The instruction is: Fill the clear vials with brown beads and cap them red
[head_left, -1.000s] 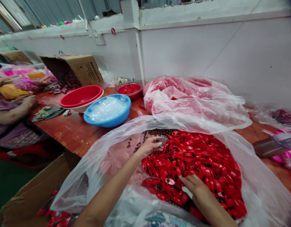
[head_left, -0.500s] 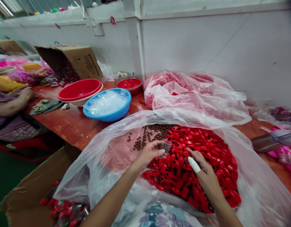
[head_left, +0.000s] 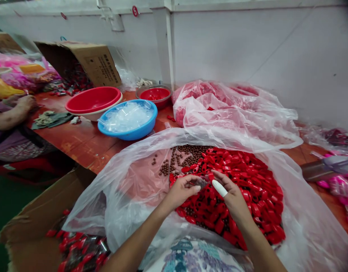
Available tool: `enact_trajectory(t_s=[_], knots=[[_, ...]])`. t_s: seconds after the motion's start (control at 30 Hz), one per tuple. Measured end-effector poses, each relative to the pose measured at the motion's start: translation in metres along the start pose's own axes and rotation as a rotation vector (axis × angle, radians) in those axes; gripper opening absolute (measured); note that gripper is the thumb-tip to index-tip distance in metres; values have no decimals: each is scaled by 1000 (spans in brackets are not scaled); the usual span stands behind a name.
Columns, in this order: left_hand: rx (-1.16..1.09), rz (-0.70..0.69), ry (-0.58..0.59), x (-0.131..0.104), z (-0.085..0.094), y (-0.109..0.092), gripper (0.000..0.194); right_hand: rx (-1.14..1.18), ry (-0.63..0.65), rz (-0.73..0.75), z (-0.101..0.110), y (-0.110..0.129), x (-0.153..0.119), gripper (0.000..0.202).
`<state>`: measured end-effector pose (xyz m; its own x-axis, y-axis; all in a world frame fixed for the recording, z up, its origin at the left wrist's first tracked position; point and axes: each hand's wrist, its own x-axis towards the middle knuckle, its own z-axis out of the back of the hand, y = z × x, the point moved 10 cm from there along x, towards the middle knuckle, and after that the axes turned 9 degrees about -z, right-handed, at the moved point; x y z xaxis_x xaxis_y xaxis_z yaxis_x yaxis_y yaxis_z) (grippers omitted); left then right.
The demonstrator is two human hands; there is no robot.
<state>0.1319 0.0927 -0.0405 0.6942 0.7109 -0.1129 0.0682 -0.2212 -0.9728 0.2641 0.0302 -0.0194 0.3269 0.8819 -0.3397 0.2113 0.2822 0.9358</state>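
My left hand [head_left: 183, 192] pinches a small clear plastic tube [head_left: 201, 183] with dark contents between thumb and fingertips. Close to the tube's right end is my right hand [head_left: 229, 192], a white cover on its thumb; its fingertips close on a small red piece [head_left: 211, 176]. Both hands hover over a heap of red plastic caps [head_left: 256, 189] in a large clear plastic bag [head_left: 128, 162]. Brown beads [head_left: 188, 156] lie at the heap's upper left and among the caps.
On the red table [head_left: 77, 145] stand a blue basin [head_left: 127, 120] of clear tubes, red basins [head_left: 93, 100] and a cardboard box [head_left: 100, 66]. Another bag [head_left: 233, 109] lies behind. Below left, an open carton [head_left: 35, 234] holds red-capped tubes. A person's arm [head_left: 14, 115] shows at left.
My right hand has moved left to meet the tube, and its fingertips have closed. The tube in my left hand has turned and now points toward the right hand.
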Motion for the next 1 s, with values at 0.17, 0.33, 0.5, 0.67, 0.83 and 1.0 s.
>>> enact_trajectory(t_s=[0.17,0.33,0.5,0.67,0.83,1.0], knots=[[45,-40,-59,-3,2,2,34,-254,14,83,-8,4,-4,32],[83,-59,-104,-7,7,5,35,-437,59,186,-14,6,-6,33],[58,-33,-90,-10,9,7,39,-482,89,240,-18,9,-8,33],[27,-28,-100,-12,9,4,39,-300,49,153,-7,6,-2,40],[30,-41,-102,-14,6,5,36,-367,73,222,-11,12,-5,35],[58,-43,-125,-17,5,7,37,-526,95,412,-25,13,-18,41]])
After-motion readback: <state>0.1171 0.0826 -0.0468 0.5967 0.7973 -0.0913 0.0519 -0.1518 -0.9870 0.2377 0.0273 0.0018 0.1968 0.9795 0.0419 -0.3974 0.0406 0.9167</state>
